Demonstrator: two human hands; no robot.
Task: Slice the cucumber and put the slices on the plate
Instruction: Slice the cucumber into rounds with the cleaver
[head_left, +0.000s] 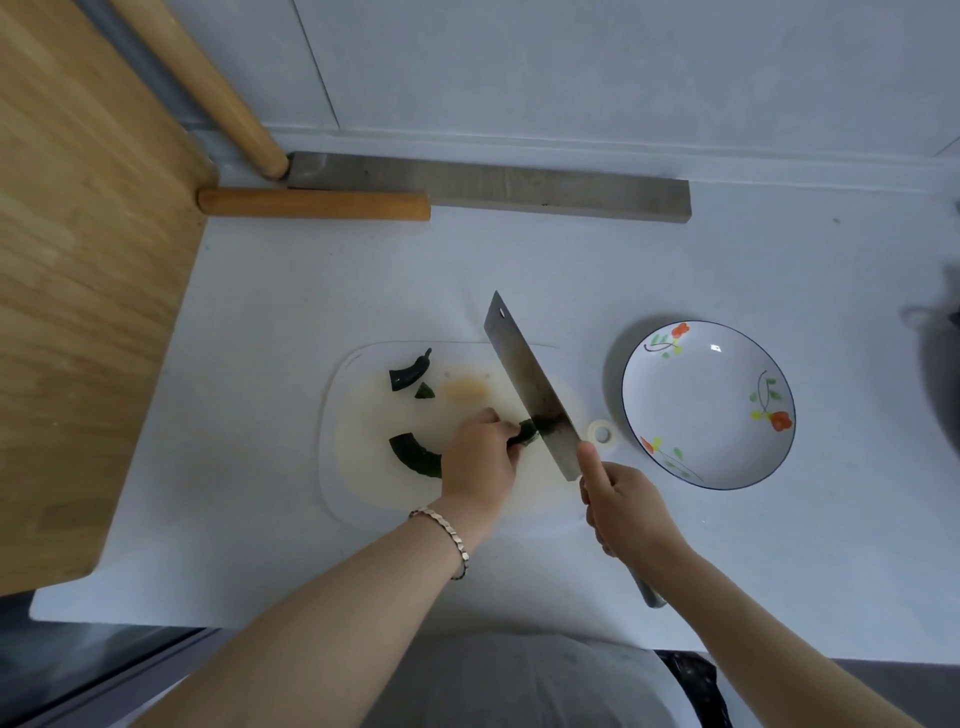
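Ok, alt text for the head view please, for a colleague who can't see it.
The left hand holds a dark green cucumber piece on a white cutting board while the right hand grips a cleaver, its blade against that piece. Three more cucumber pieces lie further left on the board; the flowered plate to the right holds no slices yet.

**Home kitchen, pretty clearly**

White counter against a tiled wall along the top. Cutting board and cleaver mid-frame, flowery plate at right. Rolling pin and a big wooden board upper left. Proper home cooking gear.
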